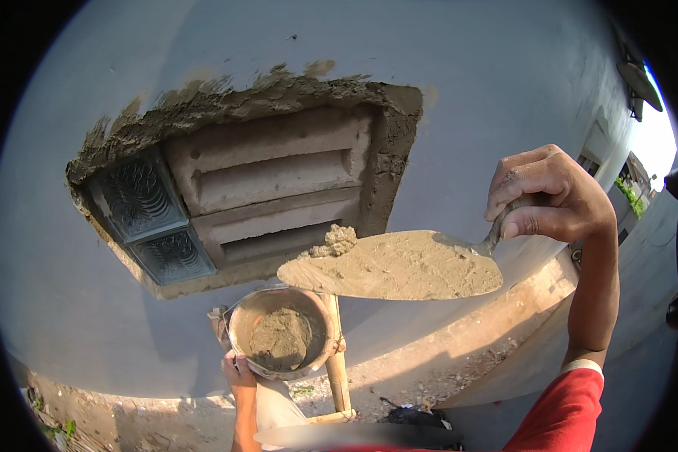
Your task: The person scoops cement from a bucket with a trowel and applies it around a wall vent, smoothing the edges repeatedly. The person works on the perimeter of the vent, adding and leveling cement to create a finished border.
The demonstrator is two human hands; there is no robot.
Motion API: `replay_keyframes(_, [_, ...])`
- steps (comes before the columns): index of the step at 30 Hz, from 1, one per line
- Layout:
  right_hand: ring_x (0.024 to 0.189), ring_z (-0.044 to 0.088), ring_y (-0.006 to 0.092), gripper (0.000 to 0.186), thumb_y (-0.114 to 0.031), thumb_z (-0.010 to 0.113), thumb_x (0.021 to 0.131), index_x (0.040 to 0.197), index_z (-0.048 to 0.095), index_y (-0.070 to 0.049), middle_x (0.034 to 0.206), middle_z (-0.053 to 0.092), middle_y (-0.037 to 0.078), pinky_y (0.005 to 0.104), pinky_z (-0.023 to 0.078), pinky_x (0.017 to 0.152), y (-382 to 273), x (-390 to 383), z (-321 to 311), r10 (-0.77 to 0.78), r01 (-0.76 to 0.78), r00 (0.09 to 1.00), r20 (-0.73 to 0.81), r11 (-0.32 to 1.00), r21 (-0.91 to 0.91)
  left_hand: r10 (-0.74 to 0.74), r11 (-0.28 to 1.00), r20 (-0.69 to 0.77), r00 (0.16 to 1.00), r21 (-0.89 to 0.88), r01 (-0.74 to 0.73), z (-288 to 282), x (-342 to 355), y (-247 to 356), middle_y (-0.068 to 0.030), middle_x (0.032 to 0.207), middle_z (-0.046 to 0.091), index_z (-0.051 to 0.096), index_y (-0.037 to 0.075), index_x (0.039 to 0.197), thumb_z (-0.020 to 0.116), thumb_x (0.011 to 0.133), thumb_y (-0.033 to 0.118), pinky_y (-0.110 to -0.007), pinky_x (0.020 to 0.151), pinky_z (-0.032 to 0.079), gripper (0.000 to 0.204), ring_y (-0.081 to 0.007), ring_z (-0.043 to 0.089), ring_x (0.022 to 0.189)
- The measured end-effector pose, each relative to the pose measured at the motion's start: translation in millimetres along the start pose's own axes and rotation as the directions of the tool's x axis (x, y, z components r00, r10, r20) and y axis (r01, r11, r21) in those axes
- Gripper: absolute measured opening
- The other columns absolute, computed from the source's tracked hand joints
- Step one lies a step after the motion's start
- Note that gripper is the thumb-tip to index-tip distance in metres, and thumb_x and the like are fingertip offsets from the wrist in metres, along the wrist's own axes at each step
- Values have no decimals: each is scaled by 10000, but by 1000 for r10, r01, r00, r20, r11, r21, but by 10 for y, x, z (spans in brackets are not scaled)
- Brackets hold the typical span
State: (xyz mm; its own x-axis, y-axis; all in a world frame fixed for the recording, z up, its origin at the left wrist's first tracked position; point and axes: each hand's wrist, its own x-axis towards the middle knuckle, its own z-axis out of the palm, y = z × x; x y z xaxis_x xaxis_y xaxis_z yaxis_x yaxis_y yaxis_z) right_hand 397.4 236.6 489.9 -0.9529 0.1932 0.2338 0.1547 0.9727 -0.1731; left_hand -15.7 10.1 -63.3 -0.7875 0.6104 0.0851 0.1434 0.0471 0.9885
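Trowel [399, 265], heaped with wet mortar [410, 260], is gripped by right hand [550, 197], fingers curled round its handle; load judged heavy, loose, spillable. Mortar bowl [281, 333] is clasped at rim by left hand [239, 371].

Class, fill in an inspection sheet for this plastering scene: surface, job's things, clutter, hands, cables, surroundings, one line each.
Surface: pale rendered wall with a rough opening edged in wet grey mortar.
Job's things: trowel loaded with mortar; metal bowl part-filled with mortar; concrete vent block and two patterned glass blocks set in the opening.
Clutter: dark debris on the ground; a wooden post stands beside the bowl.
Hands: right hand grips the trowel handle; left hand holds the bowl's rim.
Cables: nothing seen.
Surroundings: outdoors, sunlit; bare gravelly ground; buildings at far right.
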Motion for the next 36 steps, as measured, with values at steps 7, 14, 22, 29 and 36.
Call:
replay_keyframes(7, [646, 639, 147, 308, -329, 832, 920, 1007, 805, -34, 772, 718, 54, 316, 513, 598, 576, 343, -74, 527, -586, 792, -310, 798, -140, 35, 993, -9, 999, 114, -34, -10, -28, 80, -235, 1180, 631, 619, -31, 1260, 522, 1074, 250, -461, 1007, 439, 350, -372, 585, 1112])
replay_keyframes(14, [647, 608, 129, 277, -327, 791, 966, 1019, 794, -55, 783, 705, 55, 287, 465, 577, 561, 19, -79, 201, -354, 858, -472, 898, -261, 27, 989, 18, 999, 148, -30, -30, -39, 190, -198, 1200, 591, 613, -10, 1253, 524, 1083, 233, -439, 1038, 413, 310, -340, 547, 1142])
replay_keyframes(22, [728, 691, 386, 286, -287, 712, 963, 876, 732, -15, 779, 722, 186, 506, 533, 710, 562, 332, 1691, 615, -488, 768, 177, 742, -461, -44, 996, 15, 999, 75, 43, 32, -78, 481, -158, 1185, 644, 617, -20, 1280, 535, 1072, 174, -389, 1018, 447, 296, -262, 599, 1123])
replay_keyframes(29, [924, 761, 375, 184, -175, 709, 918, 984, 750, -8, 889, 752, 200, 474, 609, 801, 263, 886, 2988, 241, -77, 891, 384, 915, -396, -29, 989, -58, 998, 145, 37, 59, -118, 523, -173, 1171, 678, 627, -23, 1285, 560, 1086, 242, -392, 999, 471, 338, -269, 631, 1099])
replay_keyframes(36, [828, 780, 299, 106, -125, 712, 837, 844, 801, -67, 888, 766, 165, 423, 602, 726, 51, 1421, 3613, 23, 227, 911, 411, 806, -546, -12, 990, -49, 999, 141, 19, 60, -107, 526, -172, 1185, 670, 629, -15, 1295, 571, 1097, 289, -398, 1012, 465, 367, -275, 623, 1120])
